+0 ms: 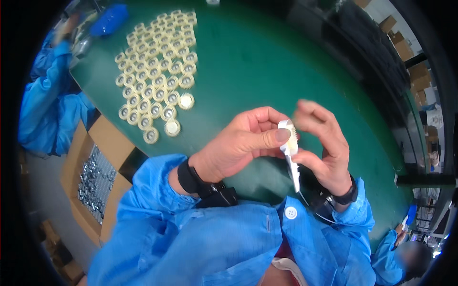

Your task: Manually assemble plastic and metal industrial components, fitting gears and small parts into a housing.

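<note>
My left hand (238, 143) grips a white plastic piece (292, 164) in front of my chest, its thumb pressed on the upper end. A cream toothed edge (294, 138) shows there, like that of a gear, partly hidden by the thumb. On the other side, my right hand (324, 148) has its fingers spread and raised, slightly blurred; its thumb tip is at the side of the piece. Many cream gear wheels (157, 71) with grey metal centres lie flat in a cluster at the far left of the green table (267, 62). Two near the edge have pale, filled centres.
A cardboard box (112, 138) of small shiny metal parts stands left of the table. At the far left is a blue object (109, 20) beside a blue-sleeved person (52, 100). Another person (391, 260) is at the lower right. A thin cord (324, 218) runs by my right wrist.
</note>
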### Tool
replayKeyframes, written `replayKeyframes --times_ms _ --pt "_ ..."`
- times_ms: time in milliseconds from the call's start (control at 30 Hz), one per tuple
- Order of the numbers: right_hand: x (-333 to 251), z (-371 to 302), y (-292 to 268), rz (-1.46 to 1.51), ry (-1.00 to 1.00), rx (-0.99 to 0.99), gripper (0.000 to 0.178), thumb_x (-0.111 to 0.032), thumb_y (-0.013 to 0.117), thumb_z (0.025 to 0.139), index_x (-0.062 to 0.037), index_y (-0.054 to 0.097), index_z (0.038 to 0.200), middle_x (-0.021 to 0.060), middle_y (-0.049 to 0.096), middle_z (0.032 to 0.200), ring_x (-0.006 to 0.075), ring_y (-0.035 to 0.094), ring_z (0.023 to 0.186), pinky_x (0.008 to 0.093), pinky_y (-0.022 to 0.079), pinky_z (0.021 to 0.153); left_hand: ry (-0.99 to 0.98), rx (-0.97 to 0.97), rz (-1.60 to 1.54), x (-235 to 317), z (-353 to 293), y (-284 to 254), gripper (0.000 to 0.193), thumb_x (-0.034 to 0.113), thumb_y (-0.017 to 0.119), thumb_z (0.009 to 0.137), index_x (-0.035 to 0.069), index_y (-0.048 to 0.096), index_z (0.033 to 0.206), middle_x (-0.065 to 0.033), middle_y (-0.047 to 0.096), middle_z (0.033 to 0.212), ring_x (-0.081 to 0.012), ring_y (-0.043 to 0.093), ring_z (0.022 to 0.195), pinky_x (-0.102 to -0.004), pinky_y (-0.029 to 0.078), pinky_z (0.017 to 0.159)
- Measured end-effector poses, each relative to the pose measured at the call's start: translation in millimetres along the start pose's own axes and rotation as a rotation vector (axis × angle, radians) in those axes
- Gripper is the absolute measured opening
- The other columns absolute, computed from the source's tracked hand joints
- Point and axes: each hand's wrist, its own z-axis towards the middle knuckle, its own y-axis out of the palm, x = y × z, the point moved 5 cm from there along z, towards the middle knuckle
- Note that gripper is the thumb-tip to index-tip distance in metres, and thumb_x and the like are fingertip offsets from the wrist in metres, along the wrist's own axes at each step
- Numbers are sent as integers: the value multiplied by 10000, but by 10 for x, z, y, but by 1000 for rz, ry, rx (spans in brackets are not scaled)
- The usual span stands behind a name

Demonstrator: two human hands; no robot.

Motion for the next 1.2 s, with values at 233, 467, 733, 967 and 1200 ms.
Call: replayKeyframes --times_ms 233,467,733,967,1200 --pt "320 -161 385 702 856 -118 606 -61 555 929 -23 277 1465 105 588 1123 175 579 984 284 465 852 232 89 180 60 64 -63 425 141 654 897 29 484 1270 -82 544 1245 -180 521 1158 -327 416 993" --pt "1760 524 -757 -965 74 -154 526 -45 646 722 -61 542 1237 132 584 934 329 565 856 404 499 747 -6 115 263 15 -2 -69 354 223 525 975 21 501 1264 -104 583 1197 -185 565 1107 -310 455 914" --pt "2728 1207 -1212 -888 367 -378 685 -260 678 761 -113 429 1382 221 493 1303 384 466 1219 454 409 995 -76 37 301 52 3 -56 220 190 512 979 32 568 1122 -62 632 994 -129 605 908 -267 474 817" --pt "2324 2801 632 -435 184 -118 759 -270 668 806 -180 286 1455 332 342 1395 486 383 1265 501 378 1030 -196 -11 273 67 -51 -2 207 168 487 992 25 563 1121 -55 618 992 -112 595 904 -253 473 829" --pt "2673 3098 969 -530 382 23 578 -315 660 834 -174 460 1357 264 395 1384 443 336 1294 539 365 983 -206 -29 195 69 -47 63 215 164 521 974 42 561 1147 -68 605 987 -127 580 828 -230 463 789"
